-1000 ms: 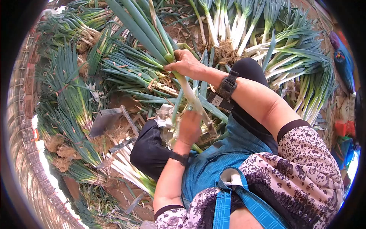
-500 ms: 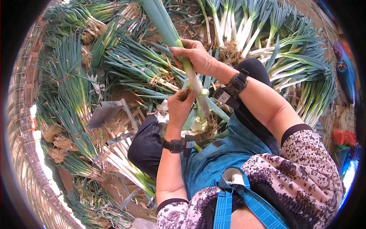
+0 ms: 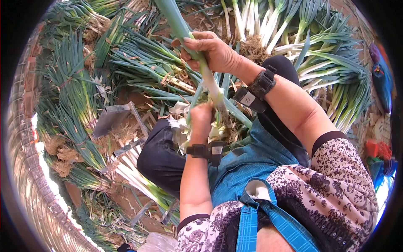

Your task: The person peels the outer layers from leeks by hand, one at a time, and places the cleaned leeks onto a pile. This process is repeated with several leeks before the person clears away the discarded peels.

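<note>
My right hand (image 3: 213, 53) is wrapped around a thick green onion (image 3: 209, 79), where its green leaf meets the white stalk. The onion slants, its green top reaching the upper edge of view and its root end pointing down toward my lap. My left hand (image 3: 201, 118) is closed in a fist beside the lower white stalk. A green leaf strip (image 3: 195, 98) runs down close to that fist; what the fingers hold is hidden. Pale peeled scraps (image 3: 180, 126) lie below, by my knee.
Trimmed green onions (image 3: 268, 25) with white stalks are laid out at upper right. Unpeeled bundles (image 3: 73, 80) cover the left side. A metal-framed stand (image 3: 112, 119) sits left of my knee, above several white stalks (image 3: 136, 174). A woven wall (image 3: 25, 176) curves along the left.
My left hand has moved down from the stalk's middle and closed into a fist. My right hand still grips the onion and has shifted slightly up and left.
</note>
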A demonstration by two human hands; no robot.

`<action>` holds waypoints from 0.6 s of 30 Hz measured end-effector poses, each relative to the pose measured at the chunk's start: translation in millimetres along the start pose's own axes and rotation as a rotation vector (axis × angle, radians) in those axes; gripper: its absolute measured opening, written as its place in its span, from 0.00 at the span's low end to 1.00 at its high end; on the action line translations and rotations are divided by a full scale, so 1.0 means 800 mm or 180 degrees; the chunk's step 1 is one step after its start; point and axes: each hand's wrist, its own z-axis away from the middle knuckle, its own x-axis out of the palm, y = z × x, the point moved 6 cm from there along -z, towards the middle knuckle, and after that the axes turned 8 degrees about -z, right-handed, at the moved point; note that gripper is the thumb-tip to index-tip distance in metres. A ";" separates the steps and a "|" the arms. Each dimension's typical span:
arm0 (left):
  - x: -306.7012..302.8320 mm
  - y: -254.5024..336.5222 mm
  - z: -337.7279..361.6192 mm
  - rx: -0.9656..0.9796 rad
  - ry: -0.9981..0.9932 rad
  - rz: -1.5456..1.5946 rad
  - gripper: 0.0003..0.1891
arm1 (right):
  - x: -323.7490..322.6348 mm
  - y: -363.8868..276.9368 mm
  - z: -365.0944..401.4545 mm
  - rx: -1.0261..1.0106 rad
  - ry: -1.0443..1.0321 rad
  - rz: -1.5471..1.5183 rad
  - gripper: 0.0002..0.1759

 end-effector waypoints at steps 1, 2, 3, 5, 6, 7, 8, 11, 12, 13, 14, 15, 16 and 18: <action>-0.007 -0.047 -0.002 -0.0288 0.0103 -0.0419 0.08 | 0.004 -0.011 0.003 -0.0068 -0.0041 0.0081 0.19; -0.018 -0.089 0.001 -0.0572 0.0223 -0.0825 0.08 | 0.011 -0.023 0.006 -0.0120 -0.0096 0.0164 0.20; -0.035 -0.113 0.010 -0.0600 0.0494 -0.1279 0.09 | 0.016 -0.035 0.007 -0.0067 -0.0111 -0.0063 0.23; -0.050 -0.106 0.035 -0.0887 0.0751 -0.1328 0.11 | 0.014 -0.050 0.005 -0.0036 -0.0238 0.0159 0.38; -0.055 -0.078 0.030 -0.0608 0.0770 -0.1543 0.15 | 0.012 -0.049 0.010 0.0013 -0.0179 0.0122 0.41; -0.049 -0.047 0.031 -0.0298 0.0466 -0.1079 0.19 | 0.009 -0.044 0.015 0.0011 -0.0156 0.0110 0.41; -0.038 -0.005 0.033 0.0041 0.0175 -0.0609 0.24 | 0.006 -0.035 0.017 0.0181 -0.0083 0.0097 0.43; 0.011 0.100 0.043 0.0802 -0.0297 -0.0479 0.34 | 0.009 -0.019 0.017 0.0408 -0.0089 0.0005 0.43; 0.023 0.108 0.042 0.0820 -0.0275 -0.0471 0.34 | 0.008 -0.013 0.016 0.0482 -0.0110 -0.0093 0.41; 0.043 0.119 0.043 0.1190 -0.0496 -0.0578 0.33 | 0.007 -0.009 0.014 0.0433 -0.0033 0.0057 0.43; 0.061 0.126 0.046 0.1547 -0.0733 -0.0687 0.31 | 0.004 -0.007 0.014 0.0434 -0.0024 0.0054 0.43; 0.065 0.119 0.042 0.1293 -0.0693 -0.0615 0.26 | 0.005 -0.006 0.017 0.0412 0.0035 0.0043 0.43; 0.070 0.116 0.044 0.1269 -0.0721 -0.0605 0.26 | 0.004 -0.005 0.019 0.0390 0.0102 0.0037 0.42; 0.069 0.109 0.043 0.0966 -0.0563 0.0790 0.22 | 0.001 -0.007 0.020 0.0320 0.0177 0.0035 0.42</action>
